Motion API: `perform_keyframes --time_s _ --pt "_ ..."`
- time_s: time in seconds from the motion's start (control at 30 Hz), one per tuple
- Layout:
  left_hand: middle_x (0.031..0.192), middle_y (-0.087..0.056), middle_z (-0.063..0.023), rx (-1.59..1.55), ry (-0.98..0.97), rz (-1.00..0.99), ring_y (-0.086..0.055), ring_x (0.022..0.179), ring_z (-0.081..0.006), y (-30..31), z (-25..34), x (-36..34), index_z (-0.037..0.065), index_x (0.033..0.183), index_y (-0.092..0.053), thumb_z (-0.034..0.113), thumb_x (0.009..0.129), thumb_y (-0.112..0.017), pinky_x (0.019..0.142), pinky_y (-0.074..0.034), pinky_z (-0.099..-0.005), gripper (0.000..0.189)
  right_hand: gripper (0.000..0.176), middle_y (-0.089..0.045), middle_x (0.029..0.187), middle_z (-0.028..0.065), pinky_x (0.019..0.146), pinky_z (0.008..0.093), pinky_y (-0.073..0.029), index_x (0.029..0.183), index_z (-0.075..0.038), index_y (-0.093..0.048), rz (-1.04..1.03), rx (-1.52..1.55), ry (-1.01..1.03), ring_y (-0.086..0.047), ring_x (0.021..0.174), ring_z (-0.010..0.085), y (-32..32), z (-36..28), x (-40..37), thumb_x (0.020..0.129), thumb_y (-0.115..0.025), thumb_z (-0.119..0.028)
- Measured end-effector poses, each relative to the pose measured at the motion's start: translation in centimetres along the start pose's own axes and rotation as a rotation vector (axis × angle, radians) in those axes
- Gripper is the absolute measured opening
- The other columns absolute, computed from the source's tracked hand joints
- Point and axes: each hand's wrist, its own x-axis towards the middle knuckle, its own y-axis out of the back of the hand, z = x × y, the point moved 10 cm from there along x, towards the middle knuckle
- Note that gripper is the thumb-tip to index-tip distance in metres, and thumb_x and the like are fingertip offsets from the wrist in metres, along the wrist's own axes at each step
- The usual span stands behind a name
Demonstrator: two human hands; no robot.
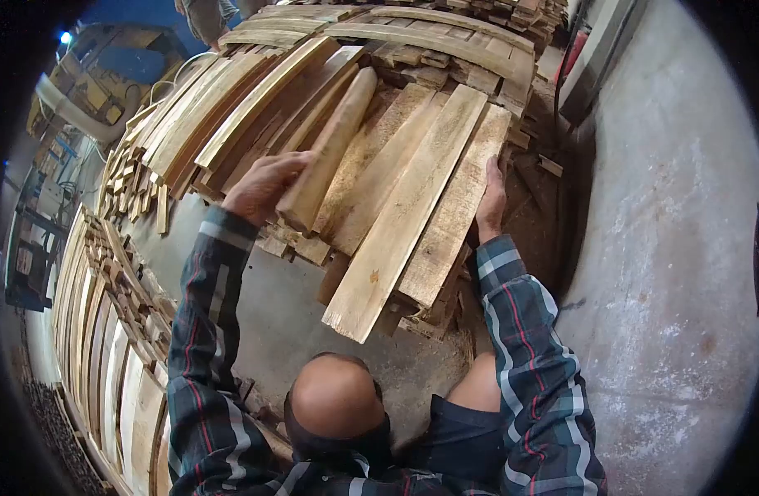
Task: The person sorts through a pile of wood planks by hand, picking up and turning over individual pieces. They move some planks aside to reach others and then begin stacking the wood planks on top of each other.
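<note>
My left hand [268, 183] is closed on a thick wooden board [334, 149] that is tilted up on its edge, its near end toward me. Some of those fingers are hidden behind the board. On the other side, my right hand [492, 198] grips the outer edge of a rough plank [455, 217], with its fingers partly out of sight. Between the hands, a paler plank [404, 215] lies lengthwise, overlapping the rough one and jutting closer to me. More planks [375, 194] lie beneath and beside these on the stack.
Piled boards [222, 124] extend to the left, and more lumber [429, 37] is stacked beyond. Another wood stack [107, 347] stands at lower left. A grey concrete surface [660, 248] runs along the right. Part of another person [204, 18] shows at the top.
</note>
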Motion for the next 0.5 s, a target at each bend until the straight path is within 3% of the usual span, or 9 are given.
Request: perform_keyframes --time_s 0.03,0.07,0.17,0.2,0.27,0.33,0.43,0.47,0.5 --pt "0.116 -0.068 -0.0145 -0.333 0.074 -0.038 -0.071 0.093 -0.0249 0.1 -1.2 -0.3 -0.006 0.127 -0.057 0.024 0.097 -0.065 0.087 -0.059 -0.0404 0.043 0.047 -0.062 0.126 0.0081 0.097 0.0319 -0.049 0.138 -0.003 -0.051 -0.003 0.016 -0.010 -0.061 0.112 0.0186 -0.9 -0.4 -0.6 0.106 -0.047 -0.037" --pt "0.116 -0.067 -0.0179 -0.418 0.042 -0.059 -0.071 0.095 -0.0246 -0.2 -1.0 -1.2 -0.009 0.130 -0.053 0.024 0.100 -0.059 0.092 -0.059 -0.0410 0.044 0.047 -0.062 0.125 0.0078 0.096 0.0320 -0.050 0.139 -0.003 -0.051 0.025 -0.025 0.034 -0.062 0.111 0.0184 -1.7 -1.5 -1.4 0.106 -0.047 -0.036" --pt "0.116 -0.067 -0.0169 -0.369 0.095 -0.007 -0.071 0.097 -0.0253 -1.5 -1.4 -2.6 -0.006 0.129 -0.055 0.027 0.102 -0.055 0.090 -0.059 -0.0414 0.043 0.046 -0.062 0.123 0.0081 0.096 0.0325 -0.050 0.139 -0.003 -0.050 -0.002 0.009 0.048 -0.062 0.110 0.0186 -2.3 -1.7 -1.6 0.106 -0.047 -0.036" --pt "0.119 -0.066 -0.0161 -0.237 0.075 0.099 -0.070 0.101 -0.0234 -0.1 -1.8 -2.1 -0.004 0.132 -0.053 0.032 0.102 -0.055 0.090 -0.058 -0.0386 0.048 0.050 -0.053 0.132 0.0133 0.103 0.0352 -0.043 0.142 -0.002 -0.047 -0.012 -0.082 0.075 -0.051 0.120 0.0238 -1.3 -1.2 -1.1 0.107 -0.044 -0.037" --pt "0.121 -0.065 -0.0160 -0.063 0.081 0.074 -0.068 0.103 -0.0215 -0.5 -2.0 -1.4 -0.004 0.134 -0.052 0.032 0.100 -0.058 0.091 -0.056 -0.0368 0.050 0.056 -0.034 0.151 0.0239 0.117 0.0405 -0.028 0.147 0.002 -0.041 -0.038 -0.266 0.130 -0.030 0.141 0.0343 -0.3 -0.2 -0.1 0.108 -0.038 -0.038" --pt "0.122 -0.064 -0.0157 0.087 0.025 0.121 -0.065 0.108 -0.0187 -1.1 -1.2 -1.7 -0.006 0.135 -0.051 0.033 0.097 -0.066 0.092 -0.054 -0.0346 0.056 0.049 -0.060 0.132 0.0079 0.101 0.0290 -0.046 0.137 0.001 -0.054 0.001 0.016 0.053 -0.059 0.117 0.0154 1.0 0.9 0.7 0.108 -0.043 -0.036" --pt "0.124 -0.063 -0.0193 0.462 -0.064 0.211 -0.065 0.109 -0.0207 -2.3 0.9 -1.2 -0.007 0.136 -0.049 0.035 0.092 -0.072 0.091 -0.054 -0.0357 0.065 0.048 -0.060 0.131 0.0077 0.103 0.0294 -0.045 0.138 0.001 -0.053 -0.036 0.009 0.102 -0.058 0.117 0.0157 -0.3 -0.4 0.9 0.108 -0.044 -0.034" --pt "0.126 -0.063 -0.0225 0.777 -0.096 0.471 -0.065 0.110 -0.0245 -1.6 1.8 -2.2 -0.007 0.138 -0.047 0.041 0.086 -0.078 0.091 -0.053 -0.0357 0.078 0.062 -0.046 0.146 0.0205 0.113 0.0368 -0.035 0.146 0.007 -0.039 -0.017 -0.193 0.185 -0.046 0.131 0.0303 -0.4 -1.1 0.1 0.105 -0.048 -0.039" --pt "0.126 -0.063 -0.0235 0.864 -0.170 0.457 -0.065 0.110 -0.0256 -2.4 2.1 -2.6 -0.008 0.138 -0.046 0.041 0.083 -0.080 0.091 -0.053 -0.0355 0.081 0.059 -0.051 0.140 0.0185 0.110 0.0355 -0.037 0.143 0.006 -0.043 0.016 -0.193 0.197 -0.050 0.125 0.0279 -0.9 -1.8 -0.7 0.104 -0.050 -0.037"
